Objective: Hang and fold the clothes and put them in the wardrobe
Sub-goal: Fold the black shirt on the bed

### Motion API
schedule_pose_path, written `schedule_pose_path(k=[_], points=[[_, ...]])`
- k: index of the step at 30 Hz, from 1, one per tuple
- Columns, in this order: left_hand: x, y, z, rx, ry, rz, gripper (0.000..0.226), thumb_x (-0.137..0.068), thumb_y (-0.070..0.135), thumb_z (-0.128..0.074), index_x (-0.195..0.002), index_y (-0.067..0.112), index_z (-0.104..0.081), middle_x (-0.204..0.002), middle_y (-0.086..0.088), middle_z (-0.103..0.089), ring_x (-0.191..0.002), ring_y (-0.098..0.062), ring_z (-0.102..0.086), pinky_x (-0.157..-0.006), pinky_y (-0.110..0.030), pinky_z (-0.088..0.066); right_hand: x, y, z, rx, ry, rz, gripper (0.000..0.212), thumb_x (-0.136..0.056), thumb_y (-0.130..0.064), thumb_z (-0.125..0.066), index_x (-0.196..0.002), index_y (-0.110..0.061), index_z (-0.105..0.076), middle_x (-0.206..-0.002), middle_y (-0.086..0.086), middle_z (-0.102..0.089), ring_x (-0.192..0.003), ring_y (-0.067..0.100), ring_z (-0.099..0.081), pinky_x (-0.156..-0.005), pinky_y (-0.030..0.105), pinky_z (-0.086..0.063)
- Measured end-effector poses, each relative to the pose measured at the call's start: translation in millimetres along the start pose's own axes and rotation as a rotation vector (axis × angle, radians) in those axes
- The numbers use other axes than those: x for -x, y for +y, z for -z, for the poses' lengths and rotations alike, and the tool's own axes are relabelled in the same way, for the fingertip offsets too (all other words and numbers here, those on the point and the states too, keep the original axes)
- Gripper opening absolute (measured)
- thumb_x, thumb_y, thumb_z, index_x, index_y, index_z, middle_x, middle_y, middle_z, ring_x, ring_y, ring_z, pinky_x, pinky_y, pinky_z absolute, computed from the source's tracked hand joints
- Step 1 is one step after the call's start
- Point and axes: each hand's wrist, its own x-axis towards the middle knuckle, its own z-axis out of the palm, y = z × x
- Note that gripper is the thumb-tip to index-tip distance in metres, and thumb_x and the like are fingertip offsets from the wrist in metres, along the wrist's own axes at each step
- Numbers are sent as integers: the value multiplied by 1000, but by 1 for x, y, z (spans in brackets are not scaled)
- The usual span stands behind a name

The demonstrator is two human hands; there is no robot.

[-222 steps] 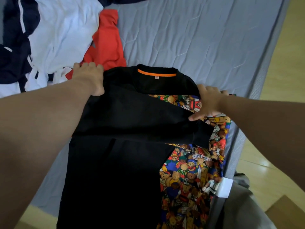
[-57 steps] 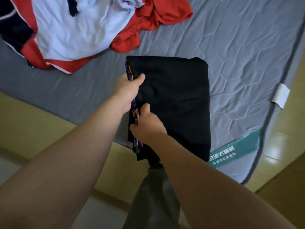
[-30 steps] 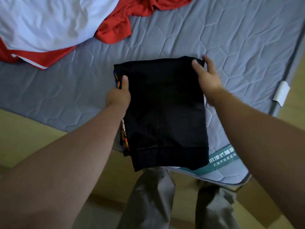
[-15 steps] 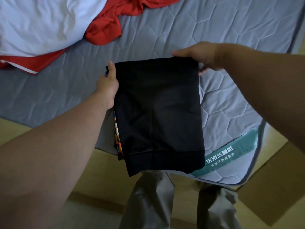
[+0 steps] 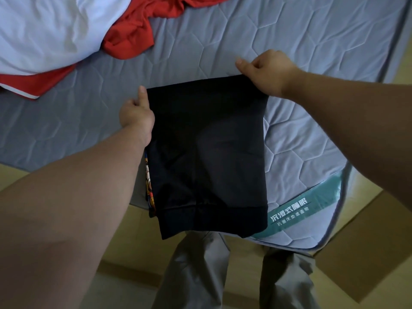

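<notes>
The upper frame is filled by a grey quilted mattress [image 5: 289, 30]. A crumpled white cloth garment [image 5: 44, 30] is seen at upper left. At centre, a folded black fabric garment with a colourful printed lining [image 5: 207, 152] is held by its two top corners; it seems to be lifted just clear of the mattress, its lower edge past the mattress edge. A crumpled red garment [image 5: 131, 39] is tucked beside the white one. The left hand [image 5: 136, 117] is clamped on the garment's upper left corner, the right hand [image 5: 267, 72] pinched on the upper right. A teal printed label [image 5: 301, 210] is sewn at lower right.
</notes>
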Motion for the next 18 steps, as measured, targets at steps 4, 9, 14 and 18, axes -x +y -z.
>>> schedule_pose_path(k=[4,9,14,18], points=[[-2,0,-2,-11,12,45,58,-91,73,-45,-70,20,-52,-74,6,-58,-67,-7,-53,-55,-20,-34,-3,4,-20,99,46,6,69,-95,-74,-26,-65,-18,-52,-69,0,-55,-67,18,-53,-60,31,-36],[-4,-2,-2,-26,17,27,59,-91,73,-46,-67,19,-49,-69,5,-57,-64,-8,-55,-54,-20,-35,-6,11,-26,28,-2,-33,50,-90,-70,-40,-94,-24,-56,-95,-2,-57,-89,21,-52,-76,36,-41],[13,-3,5,-50,39,-35,54,-93,72,-43,-69,25,-50,-68,14,-51,-61,1,-47,-50,-6,-36,4,3,-40,-384,139,-182,35,-91,-53,-60,-105,-21,-53,-115,3,-49,-109,25,-56,-97,38,-46],[50,-26,30,-67,-99,-68,70,-84,81,-46,-106,15,-59,-88,7,-62,-77,-6,-59,-60,-19,-40,56,9,-61,-652,294,-436,67,-84,-75,-55,-125,-22,-49,-128,2,-54,-117,21,-57,-98,33,-45]])
